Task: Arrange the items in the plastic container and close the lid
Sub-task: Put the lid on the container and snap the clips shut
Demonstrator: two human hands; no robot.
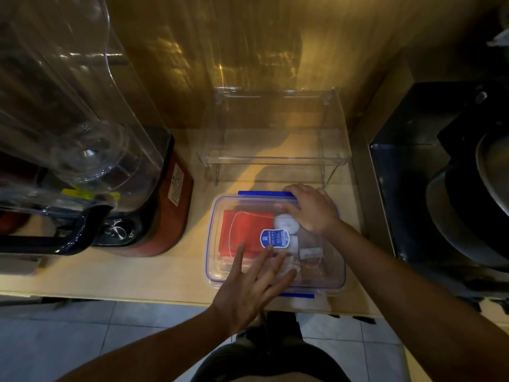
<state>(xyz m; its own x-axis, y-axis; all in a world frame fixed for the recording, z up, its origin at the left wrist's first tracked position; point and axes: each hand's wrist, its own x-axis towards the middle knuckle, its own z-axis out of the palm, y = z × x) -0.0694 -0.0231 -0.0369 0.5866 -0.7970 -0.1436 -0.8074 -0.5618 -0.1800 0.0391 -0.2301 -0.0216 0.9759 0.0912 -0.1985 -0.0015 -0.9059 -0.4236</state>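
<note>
The left hand (248,293) lies flat, fingers spread, on the near part of the clear lid (327,260). The right hand (311,209) curls its fingers over the lid's far edge beside a blue latch (261,193). The plastic container (210,244) sits on the counter (137,274), holding a red cloth (242,230) and white rolls (285,223), right of a blender (82,133).

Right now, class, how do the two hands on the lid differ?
The left hand lies near the front edge, fingers straight and spread; the right hand is at the far edge, fingers curled over it by the blue clip. Both touch the lid.
</note>
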